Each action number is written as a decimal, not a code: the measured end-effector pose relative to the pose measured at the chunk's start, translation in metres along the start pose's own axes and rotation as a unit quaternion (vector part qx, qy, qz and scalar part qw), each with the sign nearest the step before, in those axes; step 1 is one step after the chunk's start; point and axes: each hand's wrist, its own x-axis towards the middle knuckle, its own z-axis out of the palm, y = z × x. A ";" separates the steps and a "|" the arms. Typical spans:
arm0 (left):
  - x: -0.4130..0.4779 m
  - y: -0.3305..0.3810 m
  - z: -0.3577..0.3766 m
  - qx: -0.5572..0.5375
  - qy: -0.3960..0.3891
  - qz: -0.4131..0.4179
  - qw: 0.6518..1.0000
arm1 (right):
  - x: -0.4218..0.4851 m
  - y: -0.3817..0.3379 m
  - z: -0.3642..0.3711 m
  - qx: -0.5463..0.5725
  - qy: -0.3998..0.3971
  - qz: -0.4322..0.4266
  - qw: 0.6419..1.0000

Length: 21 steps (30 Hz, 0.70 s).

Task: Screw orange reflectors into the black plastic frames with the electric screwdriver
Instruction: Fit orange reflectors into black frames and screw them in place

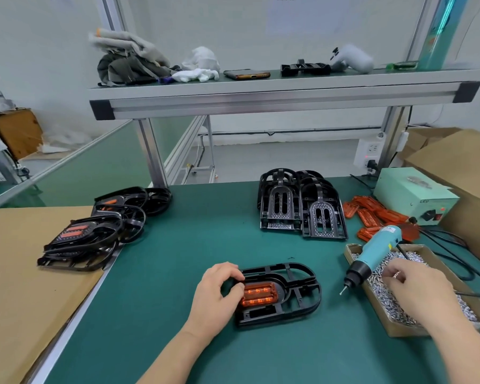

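Note:
A black plastic frame (297,297) lies flat on the green mat in front of me, with an orange reflector (259,295) seated in its left half. My left hand (219,295) grips the frame's left end, thumb and fingers touching the reflector's edge. The teal electric screwdriver (373,256) rests across the left rim of the screw tray (394,329), bit pointing down-left over the mat. My right hand (419,292) is over the tray just right of the screwdriver, fingertips pinched down among the silver screws (383,292). Whether it holds a screw is hidden.
Empty black frames (302,206) stand stacked at the back centre. Loose orange reflectors (372,214) lie beside a pale green power box (410,195). Frames with reflectors (89,234) are piled on the left, partly on cardboard (25,273). Black cables (455,261) run on the right.

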 end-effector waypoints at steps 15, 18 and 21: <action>0.011 0.047 0.010 -0.304 -0.047 -0.149 0.940 | -0.037 -0.098 0.005 0.331 -0.031 -0.168 0.928; 0.012 0.055 0.014 -0.454 -0.097 -0.211 0.860 | -0.047 -0.123 0.018 0.321 -0.059 -0.204 0.923; 0.011 0.058 0.014 -0.547 -0.156 -0.235 0.788 | -0.055 -0.138 0.030 0.284 -0.077 -0.247 0.923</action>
